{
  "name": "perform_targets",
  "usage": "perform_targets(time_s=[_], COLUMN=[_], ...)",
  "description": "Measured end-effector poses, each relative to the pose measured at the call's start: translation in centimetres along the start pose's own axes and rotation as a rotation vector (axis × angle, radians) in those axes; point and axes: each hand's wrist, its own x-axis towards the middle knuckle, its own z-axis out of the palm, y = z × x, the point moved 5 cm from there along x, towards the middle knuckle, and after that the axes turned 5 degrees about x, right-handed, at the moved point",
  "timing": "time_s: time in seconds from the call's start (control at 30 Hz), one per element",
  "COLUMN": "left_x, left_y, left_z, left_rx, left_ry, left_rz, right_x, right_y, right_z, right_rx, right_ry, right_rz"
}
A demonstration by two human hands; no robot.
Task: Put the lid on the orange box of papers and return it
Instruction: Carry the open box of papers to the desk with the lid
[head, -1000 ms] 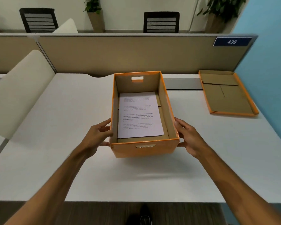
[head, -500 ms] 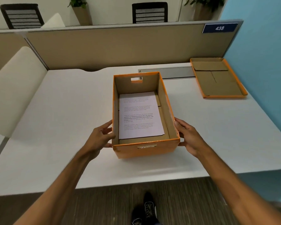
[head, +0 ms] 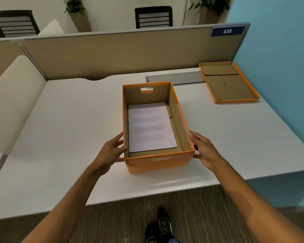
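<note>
The orange box [head: 158, 162] stands open on the white desk [head: 68, 137], near its front edge. Printed white papers [head: 150, 127] lie flat on its cardboard floor. My left hand [head: 111, 151] presses against the box's left wall and my right hand [head: 203, 150] against its right wall, so both hold the box between them. The lid [head: 228, 83] lies upside down at the desk's far right corner, brown inside up with an orange rim, well away from both hands.
A tan partition [head: 121, 55] with a blue "438" sign [head: 227, 31] closes the back of the desk. A blue wall [head: 279, 67] runs along the right. A grey cable flap [head: 175, 78] sits behind the box. A cream divider [head: 12, 100] stands left. Shoes [head: 162, 225] are on the floor below.
The view has pulled back and tilted, showing more floor and the desk's front edge. The box has come nearer to that edge, still held between both hands.
</note>
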Motion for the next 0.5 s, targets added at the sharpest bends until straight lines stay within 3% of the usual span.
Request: perform_targets(time_s=[0.23, 0.5], left_x=[-0.4, -0.8], left_y=[0.3, 2.6], left_z=[-0.2, -0.9], left_rx=[0.112, 0.439], left_ry=[0.069, 0.278], left_rz=[0.021, 0.131], right_x=[-0.5, -0.4], right_y=[-0.5, -1.3], right_z=[0.0, -1.0], right_rx=[-0.076, -0.138], right_ry=[0.093, 0.188], right_rz=[-0.08, -0.132])
